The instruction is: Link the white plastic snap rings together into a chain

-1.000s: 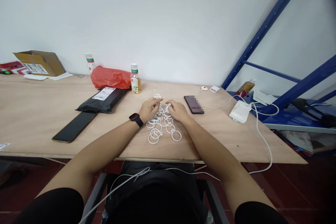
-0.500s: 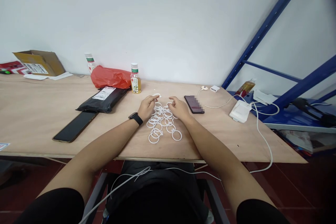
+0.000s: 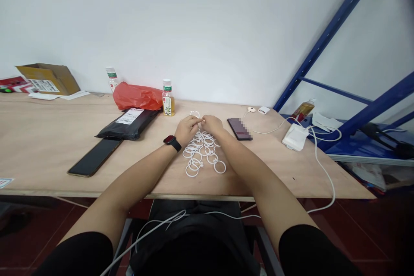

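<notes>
White rings (image 3: 203,151) with small clips lie in a loose pile on the wooden table (image 3: 278,168). My left hand (image 3: 186,129), below which a black watch sits on the wrist, is at the pile's far left, its fingers pinched around a white ring (image 3: 194,114) that stands out beyond the fingertips. My right hand (image 3: 211,125) meets it at the fingertips from the right. Its fingers are closed, and what they grip is too small to make out. Both hands cover the far part of the pile.
Left of the hands are a black parcel (image 3: 127,125), a phone (image 3: 95,156), a red bag (image 3: 137,96) and a bottle (image 3: 168,99). Another phone (image 3: 239,129), a white adapter (image 3: 295,137) and cables lie to the right. A cardboard box (image 3: 50,78) stands far left.
My hands were apart above the pile and have come together at the fingertips. My right hand moved left and its fingers closed. The view has shifted slightly.
</notes>
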### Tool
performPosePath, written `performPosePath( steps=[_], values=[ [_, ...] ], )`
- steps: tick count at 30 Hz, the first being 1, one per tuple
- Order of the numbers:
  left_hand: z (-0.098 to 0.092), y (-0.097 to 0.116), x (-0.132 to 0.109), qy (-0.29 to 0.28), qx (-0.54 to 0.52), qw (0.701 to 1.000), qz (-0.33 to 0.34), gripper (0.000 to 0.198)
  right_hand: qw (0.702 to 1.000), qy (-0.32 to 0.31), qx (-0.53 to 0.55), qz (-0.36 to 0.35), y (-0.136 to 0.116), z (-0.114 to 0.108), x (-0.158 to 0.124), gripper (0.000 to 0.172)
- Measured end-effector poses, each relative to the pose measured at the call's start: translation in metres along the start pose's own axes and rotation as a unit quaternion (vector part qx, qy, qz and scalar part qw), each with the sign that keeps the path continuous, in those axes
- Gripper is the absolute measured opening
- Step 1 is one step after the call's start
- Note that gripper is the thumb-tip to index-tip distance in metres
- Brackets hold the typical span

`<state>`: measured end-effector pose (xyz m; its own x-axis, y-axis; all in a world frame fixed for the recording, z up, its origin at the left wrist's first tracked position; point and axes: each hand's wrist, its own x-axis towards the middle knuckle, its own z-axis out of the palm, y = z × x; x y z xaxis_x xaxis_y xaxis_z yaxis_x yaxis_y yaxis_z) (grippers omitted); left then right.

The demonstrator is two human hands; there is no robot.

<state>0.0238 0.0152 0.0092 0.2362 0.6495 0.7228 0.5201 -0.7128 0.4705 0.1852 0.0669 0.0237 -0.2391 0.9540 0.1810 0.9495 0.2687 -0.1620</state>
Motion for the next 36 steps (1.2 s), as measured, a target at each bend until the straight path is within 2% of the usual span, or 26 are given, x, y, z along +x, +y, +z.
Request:
performPosePath(
  steps=[4, 9, 11, 14, 18, 25, 31, 36],
  values=[
    [-0.001, -0.002, 0.0, 0.002, 0.005, 1.0, -0.001, 0.037, 0.998, -0.042, -0.009, 0.038, -0.009, 0.006, 0.021, 0.029],
    [-0.004, -0.006, 0.0, 0.017, 0.019, 1.0, -0.005, 0.035, 0.999, -0.033, -0.01, 0.041, -0.013, 0.009, 0.029, 0.029],
    [-0.004, -0.007, 0.0, 0.02, 0.018, 1.0, -0.008, 0.035, 0.999, -0.022, -0.01, 0.04, -0.011, 0.01, 0.028, 0.03],
    [-0.004, -0.009, -0.001, 0.023, 0.019, 0.999, -0.013, 0.035, 1.0, -0.013, -0.026, -0.003, -0.008, 0.012, 0.025, 0.035],
    [-0.003, -0.009, -0.002, 0.017, 0.029, 0.999, -0.019, 0.035, 0.996, -0.037, -0.064, -0.045, -0.006, 0.015, 0.024, 0.035],
    [-0.003, -0.008, -0.004, 0.003, 0.035, 0.999, -0.024, 0.033, 0.996, -0.016, -0.071, -0.044, -0.003, 0.013, 0.019, 0.028],
    [-0.003, -0.007, -0.005, -0.007, 0.035, 0.999, -0.028, 0.033, 0.999, 0.032, -0.033, -0.024, 0.014, 0.007, 0.003, 0.028],
    [-0.003, -0.009, -0.006, -0.007, 0.041, 0.999, -0.026, 0.032, 0.999, 0.01, -0.046, -0.019, 0.021, 0.009, 0.0, 0.033]
  ],
)
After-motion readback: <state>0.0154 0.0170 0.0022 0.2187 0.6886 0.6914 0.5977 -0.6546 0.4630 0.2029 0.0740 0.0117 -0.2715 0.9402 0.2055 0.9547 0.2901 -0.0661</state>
